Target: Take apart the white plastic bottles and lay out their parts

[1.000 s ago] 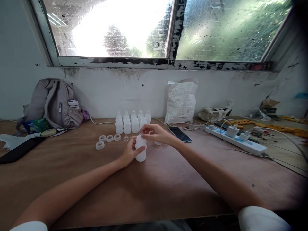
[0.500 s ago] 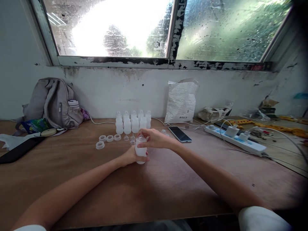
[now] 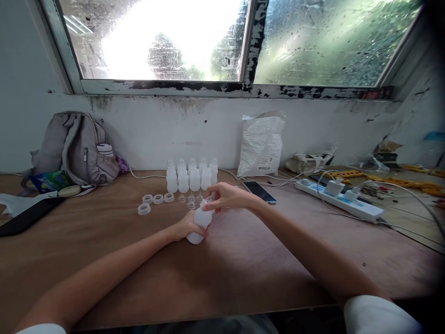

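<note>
A frosted white baby bottle tilts to the right above the tabletop, its lower end toward me. My left hand is wrapped around its body. At the bottle's top, my right hand pinches a clear bottle teat, mostly covered by the fingers. Just beyond my hands, several loose clear teats stand on the table. Behind them are rows of capped baby bottles. Several white collar rings lie to the left.
A phone lies right of my hands, near a white padded bag. Farther right is a power strip with plugs and cables. On the left are a grey backpack and a black flat case.
The bottle has gone from nearly upright to tilted, its base swinging left and toward me. My right hand has shifted slightly right and its fingers now cover more of the teat.
</note>
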`<state>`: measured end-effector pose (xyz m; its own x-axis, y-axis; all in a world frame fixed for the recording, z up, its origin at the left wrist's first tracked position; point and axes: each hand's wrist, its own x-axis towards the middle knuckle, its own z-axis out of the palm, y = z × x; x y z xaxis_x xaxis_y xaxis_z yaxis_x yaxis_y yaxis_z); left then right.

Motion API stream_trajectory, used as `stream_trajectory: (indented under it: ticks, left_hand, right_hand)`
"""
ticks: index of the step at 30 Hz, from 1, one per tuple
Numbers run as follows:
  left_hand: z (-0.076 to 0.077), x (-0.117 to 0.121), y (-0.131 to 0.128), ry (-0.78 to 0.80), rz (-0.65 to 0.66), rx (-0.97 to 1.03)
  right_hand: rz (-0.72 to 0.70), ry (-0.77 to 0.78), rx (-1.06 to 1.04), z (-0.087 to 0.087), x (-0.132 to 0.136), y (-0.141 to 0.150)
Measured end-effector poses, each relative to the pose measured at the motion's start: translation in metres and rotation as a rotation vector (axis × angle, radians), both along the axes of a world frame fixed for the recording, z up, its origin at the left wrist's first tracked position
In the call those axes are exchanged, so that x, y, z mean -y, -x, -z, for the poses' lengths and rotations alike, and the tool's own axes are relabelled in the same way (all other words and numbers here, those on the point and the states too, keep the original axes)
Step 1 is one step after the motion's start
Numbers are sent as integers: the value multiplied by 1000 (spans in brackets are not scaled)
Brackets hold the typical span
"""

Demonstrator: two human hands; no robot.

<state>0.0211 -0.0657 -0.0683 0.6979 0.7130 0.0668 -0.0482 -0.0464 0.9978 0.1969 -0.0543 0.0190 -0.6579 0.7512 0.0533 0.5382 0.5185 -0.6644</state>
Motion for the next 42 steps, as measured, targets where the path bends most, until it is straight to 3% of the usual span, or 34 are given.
stream_trajectory:
  ticks: [3,10,16,22,36,38,42]
  left_hand:
    - [-2,2,0,-49,23,-23]
    - [1,1,0,-111,22,-65]
    - [5,-2,-1,-120,4,-57]
    - [5,-3,-2,-142,0,-85]
    - [6,-4,0,-129,18,-101]
    - [7,-4,-1,-136,0,-103]
    - [9,-2,-4,-155,-97,-92]
  right_hand:
    - [53,-107,52,-2,5,2]
    - [-205,-45,-46,-17,11,-6]
    - [17,-144,76,-12,15,2]
    - [-155,-131,13,-14,17,1]
    - [-221,-119,17,-13,19,4]
    - [-170,-140,48,-11,18,6]
    - [93,-275,158,-6,18,13]
